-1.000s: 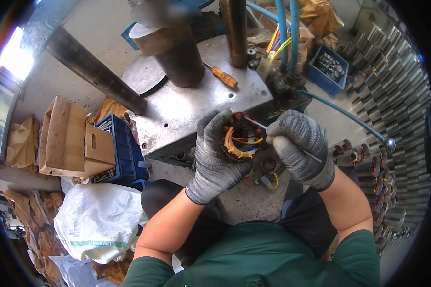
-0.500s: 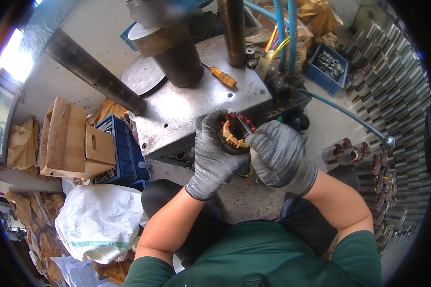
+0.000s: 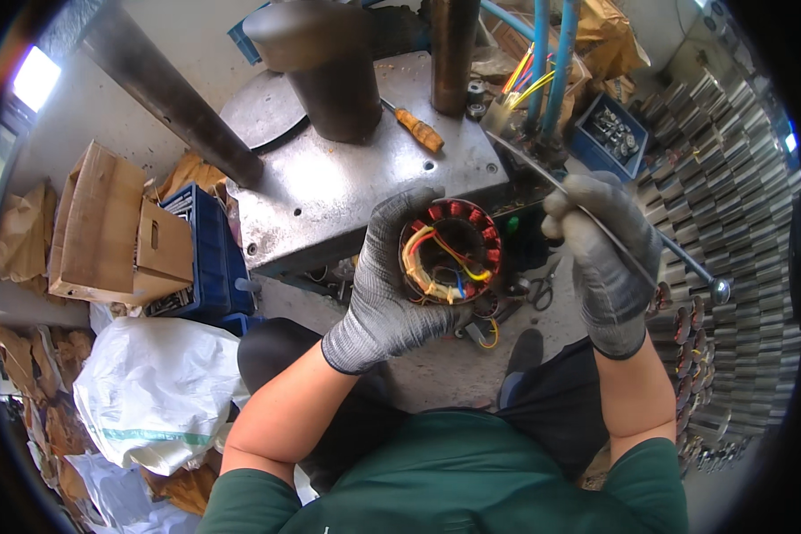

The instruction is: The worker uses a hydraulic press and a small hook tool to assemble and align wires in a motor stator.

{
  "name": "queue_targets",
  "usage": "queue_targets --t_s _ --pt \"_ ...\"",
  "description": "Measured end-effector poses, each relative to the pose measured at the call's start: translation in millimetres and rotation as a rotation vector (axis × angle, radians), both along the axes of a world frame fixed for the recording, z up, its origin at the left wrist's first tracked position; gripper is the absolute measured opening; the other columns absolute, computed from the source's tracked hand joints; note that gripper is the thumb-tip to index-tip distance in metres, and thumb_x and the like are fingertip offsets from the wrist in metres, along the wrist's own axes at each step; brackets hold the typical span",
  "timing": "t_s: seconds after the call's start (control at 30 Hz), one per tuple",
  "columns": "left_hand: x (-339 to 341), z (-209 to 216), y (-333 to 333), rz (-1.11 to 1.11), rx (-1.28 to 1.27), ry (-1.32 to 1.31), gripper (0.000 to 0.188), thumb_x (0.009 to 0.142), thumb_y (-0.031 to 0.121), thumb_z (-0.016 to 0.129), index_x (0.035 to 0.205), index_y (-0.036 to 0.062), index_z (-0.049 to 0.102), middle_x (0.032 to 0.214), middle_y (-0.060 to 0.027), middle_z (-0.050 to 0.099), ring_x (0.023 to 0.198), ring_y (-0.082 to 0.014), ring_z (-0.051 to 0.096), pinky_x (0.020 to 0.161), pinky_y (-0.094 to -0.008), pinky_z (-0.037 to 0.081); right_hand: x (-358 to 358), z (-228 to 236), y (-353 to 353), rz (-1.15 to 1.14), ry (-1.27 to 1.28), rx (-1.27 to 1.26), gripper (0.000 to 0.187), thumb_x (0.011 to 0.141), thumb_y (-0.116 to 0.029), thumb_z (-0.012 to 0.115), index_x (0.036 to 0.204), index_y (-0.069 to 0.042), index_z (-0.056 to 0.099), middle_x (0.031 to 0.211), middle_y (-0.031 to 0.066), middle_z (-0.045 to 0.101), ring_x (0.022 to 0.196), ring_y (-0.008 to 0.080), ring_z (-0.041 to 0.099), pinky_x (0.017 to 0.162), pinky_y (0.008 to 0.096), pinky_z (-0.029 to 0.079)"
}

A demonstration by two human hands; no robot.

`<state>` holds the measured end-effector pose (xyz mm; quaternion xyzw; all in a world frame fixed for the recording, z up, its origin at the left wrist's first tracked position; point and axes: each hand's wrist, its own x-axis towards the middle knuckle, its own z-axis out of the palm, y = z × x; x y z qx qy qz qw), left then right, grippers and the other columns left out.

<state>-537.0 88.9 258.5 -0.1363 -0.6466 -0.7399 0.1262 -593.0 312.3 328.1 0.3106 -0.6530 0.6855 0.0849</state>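
Observation:
My left hand (image 3: 384, 285), in a grey knitted glove, is closed around a motor stator (image 3: 497, 238). The stator's open ring faces up and shows red-topped windings, a tied yellow bundle along one side, and yellow, red and blue wires. My right hand (image 3: 610, 258), gloved alike, is raised apart from the stator to its right. Its fingers are closed on a long thin metal rod (image 3: 527, 160) that slants from upper left to lower right across the hand. The exact kind of rod cannot be made out.
Ahead is a steel press table (image 3: 329, 196) with thick columns and an orange-handled screwdriver (image 3: 418, 130). A ball-ended lever (image 3: 721, 290) passes behind my right hand. Stacked metal cylinders (image 3: 730, 196) line the right. Cardboard boxes (image 3: 102, 231), a blue crate (image 3: 206, 254) and a white sack (image 3: 156, 387) stand left.
My right hand has moved away from the stator, up and to the right, with the metal rod. The stator has tilted so that its open face shows more fully. The view has shifted slightly.

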Motion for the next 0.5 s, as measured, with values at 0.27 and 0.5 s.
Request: queue_targets --t_s 0.27,0.5 --pt "0 -6 -10 -0.040 -0.140 0.312 0.103 0.067 0.014 0.094 0.153 0.0026 0.040 0.149 -0.0189 0.046 0.142 -0.0344 0.047 0.118 -0.0458 0.041 27 13 18 0.124 0.130 0.099 0.018 0.096 -0.009 0.065 0.113 -0.003 0.063 0.102 0.0196 0.070 0.088 0.0256 0.069 0.081 0.0394 0.058" --pt "8 -10 -1 -0.026 -0.081 0.213 0.099 0.066 0.011 0.094 0.151 0.0037 0.045 0.150 -0.0211 0.046 0.140 -0.0357 0.048 0.117 -0.0457 0.042 26 9 15 0.076 0.078 0.188 0.013 0.093 -0.010 0.067 0.104 -0.004 0.064 0.098 0.0181 0.070 0.087 0.0276 0.070 0.081 0.0389 0.058"
